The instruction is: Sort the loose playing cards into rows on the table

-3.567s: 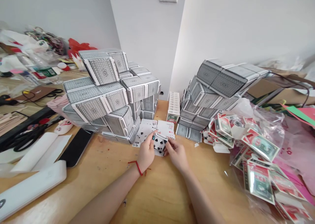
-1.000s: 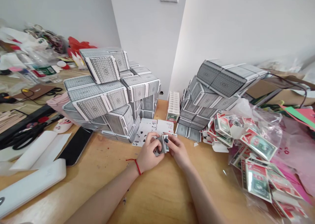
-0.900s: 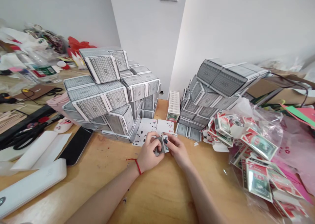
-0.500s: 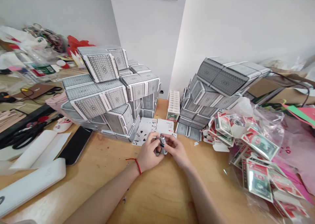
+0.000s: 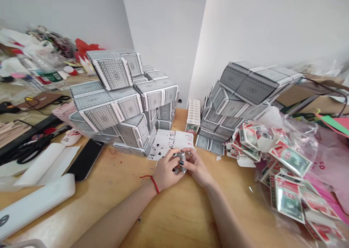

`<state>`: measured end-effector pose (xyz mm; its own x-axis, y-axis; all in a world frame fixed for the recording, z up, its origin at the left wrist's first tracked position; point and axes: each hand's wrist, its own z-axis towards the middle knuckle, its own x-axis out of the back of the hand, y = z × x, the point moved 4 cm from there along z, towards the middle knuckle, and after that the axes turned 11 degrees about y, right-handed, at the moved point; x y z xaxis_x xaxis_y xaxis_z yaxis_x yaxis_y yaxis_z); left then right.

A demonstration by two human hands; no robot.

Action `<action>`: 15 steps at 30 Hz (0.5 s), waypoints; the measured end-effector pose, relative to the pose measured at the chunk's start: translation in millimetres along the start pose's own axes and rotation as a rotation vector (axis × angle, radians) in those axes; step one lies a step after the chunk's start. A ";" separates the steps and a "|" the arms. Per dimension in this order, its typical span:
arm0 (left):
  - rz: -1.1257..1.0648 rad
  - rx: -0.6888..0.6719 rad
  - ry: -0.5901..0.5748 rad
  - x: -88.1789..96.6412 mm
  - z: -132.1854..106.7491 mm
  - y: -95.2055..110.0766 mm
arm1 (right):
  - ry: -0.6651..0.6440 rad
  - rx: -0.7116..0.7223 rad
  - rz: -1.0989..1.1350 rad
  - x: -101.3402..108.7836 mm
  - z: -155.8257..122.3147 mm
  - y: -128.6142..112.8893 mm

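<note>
Whereas the earliest frame shows a black-pipped face lying open between the fingers, the grey-backed, white-edged paper playing-card piece point(image 5: 183, 168) now appears as a narrow, bent form, slightly below the centre of the frame. The left hand point(image 5: 167, 171), with a red cord bracelet point(image 5: 154, 183) at its wrist, and the right hand point(image 5: 198, 169) are together, their fingers clamped on the piece from either side and partly hiding it. Just beyond lie overlapping white playing cards with red and black pips point(image 5: 160, 145). Unchanged are the left stack of grey-patterned card blocks point(image 5: 100, 115), left of centre, and its similar right counterpart point(image 5: 249, 86), right of centre.
</note>
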<state>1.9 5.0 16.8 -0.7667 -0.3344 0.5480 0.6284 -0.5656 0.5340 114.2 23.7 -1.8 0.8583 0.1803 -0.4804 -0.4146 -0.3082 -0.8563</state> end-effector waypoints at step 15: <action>-0.450 0.358 -0.162 5.3 11.3 -8.7 | 0.209 0.318 -0.159 -1.2 0.0 -15.2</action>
<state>-6.2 16.7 22.4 -0.9557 0.0144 0.2941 0.2735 -0.3263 0.9048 119.5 28.1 11.8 0.9485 -0.0017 -0.3168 -0.3167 0.0181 -0.9483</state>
